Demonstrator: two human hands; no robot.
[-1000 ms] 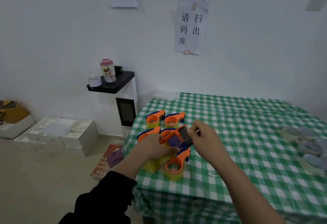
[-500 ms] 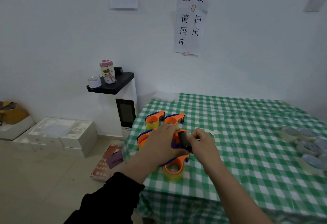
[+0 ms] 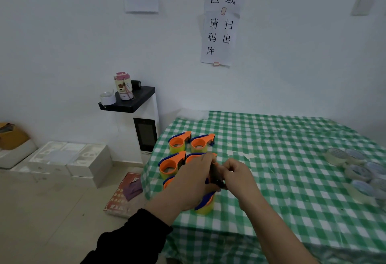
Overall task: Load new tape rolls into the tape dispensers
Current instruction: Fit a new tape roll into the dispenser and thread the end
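Several orange and blue tape dispensers with yellow rolls stand at the table's left end, two at the back (image 3: 180, 142) (image 3: 202, 143) and one (image 3: 171, 164) in the middle row. My left hand (image 3: 193, 180) is shut over another dispenser (image 3: 205, 202), of which only the blue and yellow lower part shows. My right hand (image 3: 237, 175) pinches that dispenser's dark front end, touching the left hand. Several clear tape rolls (image 3: 355, 167) lie at the table's right edge.
The table (image 3: 282, 159) has a green checked cloth. A white cabinet with a black top (image 3: 133, 101) holding a pink flask and a cup stands left of it. White boxes (image 3: 69, 157) and a red book (image 3: 125, 192) lie on the floor.
Both hands have lowered the held dispenser and drawn it a little nearer. My left hand now covers its top; before, the orange top and blade end showed.
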